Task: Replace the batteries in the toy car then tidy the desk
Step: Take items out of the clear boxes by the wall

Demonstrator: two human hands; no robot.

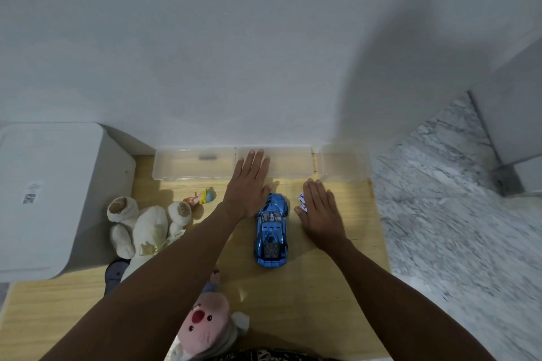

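both hands lie flat and palm-down on the desk (337, 287), fingers straight and gripping nothing. the left hand (249, 187) sits just left of the toy car (272, 230), its thumb near the car's front end; its fingertips reach over the edge of a clear plastic tray (281, 164). the right hand (321, 212) rests just right of the car, and its thumb side touches or partly covers a few small white packets with blue and red print (302, 199); what they hold cannot be told.

beyond the left hand, a second clear tray (181, 165) stands against the wall with a dark, blurred object inside. a third clear container (343, 163) stands beyond the right hand. left of the left hand lies a small orange, yellow and blue figure (201, 198), then a cream plush toy (146, 228) and a large white lidded bin (52, 196). under the left forearm, at the near edge, lies a pink plush animal (205, 322).

the car lies between the two hands, on its wheels, nose toward the wall. it is shiny metallic blue with a dark panel at its rear.
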